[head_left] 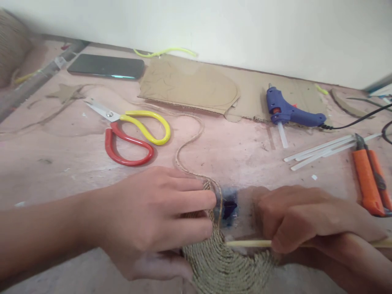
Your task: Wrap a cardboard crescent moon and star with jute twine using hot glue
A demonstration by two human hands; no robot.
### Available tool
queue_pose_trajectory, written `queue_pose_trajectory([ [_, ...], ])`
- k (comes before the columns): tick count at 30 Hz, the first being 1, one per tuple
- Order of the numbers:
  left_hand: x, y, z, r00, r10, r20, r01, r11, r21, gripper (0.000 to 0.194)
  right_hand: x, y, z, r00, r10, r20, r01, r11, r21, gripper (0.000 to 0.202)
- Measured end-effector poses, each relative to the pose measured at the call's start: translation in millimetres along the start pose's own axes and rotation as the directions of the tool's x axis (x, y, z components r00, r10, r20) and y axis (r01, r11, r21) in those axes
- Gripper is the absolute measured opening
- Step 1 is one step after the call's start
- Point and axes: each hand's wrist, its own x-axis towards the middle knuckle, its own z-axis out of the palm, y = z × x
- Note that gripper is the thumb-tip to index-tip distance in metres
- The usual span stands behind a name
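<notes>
A curved piece covered in rows of twine (228, 265) lies at the lower middle. My left hand (159, 218) grips its left side, fingers over the top and thumb at the near edge. In my right hand (301, 218) is a thin pale wooden stick (249, 243), whose tip touches the twine rows on the inner edge. A loose strand of twine (190, 143) runs from the piece up past my left fingers and off to the left. Between my hands a dark blue stain (229, 208) shows on the table.
Scissors (134, 132) lie open beyond my left hand. Behind are a phone (105, 66), cardboard (190, 83) and a corded blue glue gun (284, 108). Glue sticks (318, 151) and an orange cutter (367, 179) lie at right. A twine roll (12, 47) stands far left.
</notes>
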Motion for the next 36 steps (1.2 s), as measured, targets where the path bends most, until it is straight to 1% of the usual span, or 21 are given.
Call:
queue_pose_trajectory([
  [2,0,-1,-0.1,0.995,0.085,0.051,-0.082,0.994,-0.069,0.041,-4,0,0,0.999,0.032,-0.027,-0.031,0.999,0.029,0.043],
  [3,0,-1,-0.4,0.993,0.101,0.066,-0.095,0.991,-0.093,0.038,-5,0,0,0.998,0.056,-0.044,-0.054,0.997,0.047,0.042],
  [5,2,-2,-0.9,0.993,0.086,0.079,-0.077,0.991,-0.106,0.034,-6,0,0,0.993,0.102,-0.062,-0.098,0.993,0.069,0.038],
  [7,3,-2,-1.1,0.993,0.083,0.079,-0.074,0.991,-0.109,0.035,-5,-1,0,0.992,0.119,-0.046,-0.117,0.992,0.049,0.032],
  [9,3,-3,-1.0,0.994,0.082,0.077,-0.074,0.992,-0.105,0.034,-2,-1,-1,0.995,0.097,0.000,-0.097,0.995,-0.011,0.033],
  [12,2,-3,-0.8,0.994,0.089,0.060,-0.083,0.991,-0.105,0.035,5,-3,-3,0.998,0.053,0.046,-0.050,0.996,-0.068,0.041],
  [15,2,-3,-1.2,0.993,0.092,0.069,-0.083,0.990,-0.113,0.036,11,-8,-7,0.994,0.031,0.103,-0.014,0.988,-0.155,0.046],
  [16,2,-3,-1.3,0.993,0.091,0.074,-0.082,0.990,-0.116,0.036,12,-10,-9,0.991,0.023,0.134,0.004,0.980,-0.197,0.048],
  [19,2,-3,-1.2,0.994,0.083,0.073,-0.076,0.992,-0.102,0.035,10,-14,-12,0.984,0.015,0.178,0.035,0.961,-0.274,0.050],
  [21,2,-4,-0.6,0.994,0.085,0.062,-0.079,0.992,-0.094,0.033,5,-14,-11,0.990,-0.004,0.139,0.044,0.958,-0.283,0.052],
  [24,2,-4,0.4,0.994,0.104,0.039,-0.100,0.991,-0.090,0.032,-2,-13,-6,1.000,-0.020,0.017,0.024,0.963,-0.267,0.050],
  [26,2,-4,0.5,0.994,0.108,0.035,-0.105,0.990,-0.090,0.034,-5,-12,-2,0.999,0.016,-0.040,-0.025,0.970,-0.240,0.044],
  [29,2,-3,-0.2,0.994,0.100,0.035,-0.097,0.992,-0.080,0.034,-5,-11,1,0.996,0.070,-0.052,-0.078,0.980,-0.181,0.040],
  [30,1,-2,-0.4,0.995,0.097,0.034,-0.094,0.992,-0.084,0.035,-5,-11,2,0.996,0.072,-0.053,-0.080,0.983,-0.163,0.038],
  [34,1,-3,-0.2,0.994,0.100,0.042,-0.095,0.991,-0.096,0.036,-5,-7,0,0.998,0.064,0.017,-0.061,0.986,-0.157,0.035],
  [36,1,-3,0.2,0.995,0.090,0.051,-0.085,0.991,-0.102,0.037,-5,-5,-3,0.998,0.052,0.028,-0.047,0.987,-0.151,0.033],
])
